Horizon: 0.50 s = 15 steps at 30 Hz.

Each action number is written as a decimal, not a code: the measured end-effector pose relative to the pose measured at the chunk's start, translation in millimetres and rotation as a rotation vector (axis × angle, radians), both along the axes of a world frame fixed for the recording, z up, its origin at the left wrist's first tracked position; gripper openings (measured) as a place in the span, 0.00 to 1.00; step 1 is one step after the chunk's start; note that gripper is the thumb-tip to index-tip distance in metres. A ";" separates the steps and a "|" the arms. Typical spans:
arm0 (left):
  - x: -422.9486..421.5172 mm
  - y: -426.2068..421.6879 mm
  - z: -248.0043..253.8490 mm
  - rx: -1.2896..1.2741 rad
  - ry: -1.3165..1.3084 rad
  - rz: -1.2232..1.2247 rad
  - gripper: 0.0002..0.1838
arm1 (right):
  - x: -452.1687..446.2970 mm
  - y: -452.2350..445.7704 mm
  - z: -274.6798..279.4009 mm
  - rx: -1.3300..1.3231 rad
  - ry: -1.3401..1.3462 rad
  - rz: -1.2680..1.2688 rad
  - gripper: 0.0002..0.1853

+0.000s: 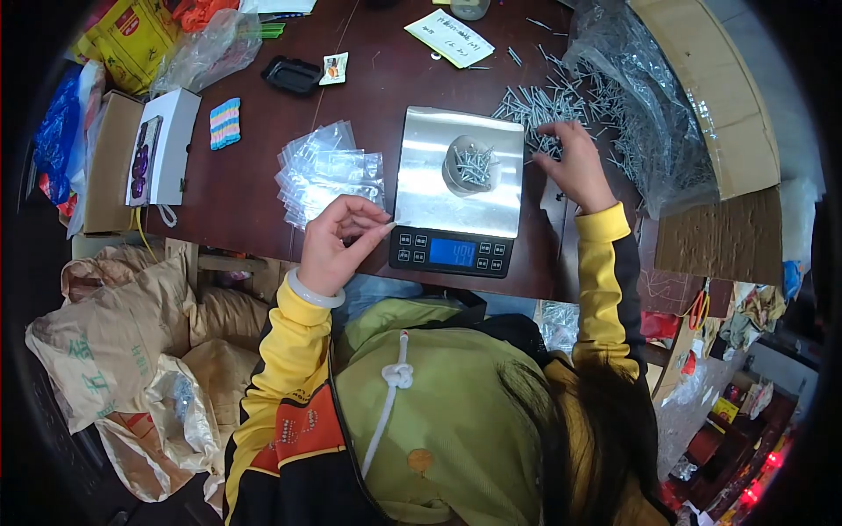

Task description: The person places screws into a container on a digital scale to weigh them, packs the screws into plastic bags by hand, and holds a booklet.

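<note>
Scale display (453, 252) digits blurred, key (404, 239) labels too small. Handwriting on note (450, 39) unreadable at this size. Pile (539, 110): nails or screws, can't tell; part obscured by plastic bag (653, 123). Cardboard box (715, 88) cut off at top edge. Left hand (335, 243): too small to tell whether fingertips pinch anything.

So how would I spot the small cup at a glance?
On the dark table, find the digital scale with a silver plate. The small round cup stands on that plate, holding metal fasteners, whereas those in the pile to its right lie loose.
</note>
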<state>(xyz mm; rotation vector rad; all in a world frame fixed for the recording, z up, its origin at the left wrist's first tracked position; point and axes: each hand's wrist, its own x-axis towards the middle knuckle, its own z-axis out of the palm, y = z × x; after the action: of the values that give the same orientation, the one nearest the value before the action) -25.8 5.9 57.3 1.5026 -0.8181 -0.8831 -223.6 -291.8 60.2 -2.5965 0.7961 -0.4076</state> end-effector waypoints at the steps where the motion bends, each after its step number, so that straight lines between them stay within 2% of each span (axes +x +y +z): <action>1: 0.0 -0.4 -1.5 -0.008 -0.009 -0.004 0.12 | -0.5 -1.1 -7.4 -0.054 0.014 0.009 0.18; 3: -0.9 -1.1 -4.5 -0.022 -0.025 -0.012 0.11 | -2.8 -2.1 -21.8 -0.161 0.046 0.026 0.18; 6: -4.7 -2.4 -1.2 -0.023 -0.039 -0.021 0.11 | -4.8 -5.0 -35.4 -0.141 0.143 0.008 0.16; 10: -4.1 -1.5 -3.0 -0.040 -0.039 -0.025 0.11 | -7.5 -1.5 -37.8 -0.275 0.180 0.044 0.12; 13: -3.6 -1.0 -3.8 -0.046 -0.037 -0.023 0.11 | -12.8 -4.8 -32.6 -0.277 0.130 0.047 0.11; 15: -4.1 -1.3 -4.1 -0.044 -0.043 -0.021 0.11 | -12.9 -8.8 -27.4 -0.178 0.006 0.039 0.09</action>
<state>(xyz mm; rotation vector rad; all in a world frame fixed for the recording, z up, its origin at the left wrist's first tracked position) -30.0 4.5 53.3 1.4817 -0.8804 -0.8457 -236.4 -300.5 32.8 -2.7736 0.7400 -0.4789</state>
